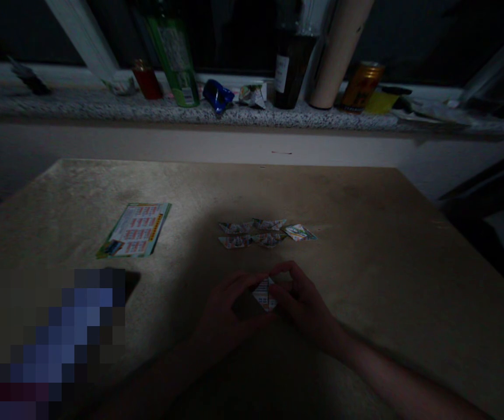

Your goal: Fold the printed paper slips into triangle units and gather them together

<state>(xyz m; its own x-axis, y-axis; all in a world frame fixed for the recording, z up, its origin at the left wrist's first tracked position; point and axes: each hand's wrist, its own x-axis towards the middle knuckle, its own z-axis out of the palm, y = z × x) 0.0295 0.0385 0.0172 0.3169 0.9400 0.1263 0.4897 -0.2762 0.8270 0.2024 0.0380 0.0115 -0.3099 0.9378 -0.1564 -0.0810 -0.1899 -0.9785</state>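
My left hand [222, 314] and right hand [305, 303] have fingers clamped on folded paper [261, 296], presumably keeping creases tight.

Small folded paper piece [261, 293], diamond-shaped, one corner aimed toward the wearer. Pale ground, dark printed rows seen on the face; a crease or seam is shown down the middle. Right part covered by the thumb of the right hand [303, 300], by which it is gripped. Upper left edge met by the fingertips of the left hand [223, 309]; firmness of that contact lost in shadow. Whether it is lifted or rested on the tabletop [366, 262] can't be told. Beyond it, four flat, pointed folded pieces [235, 241] are set in two rows of two, close together; a brighter diamond piece [301, 233], multicoloured, is placed at their right end.
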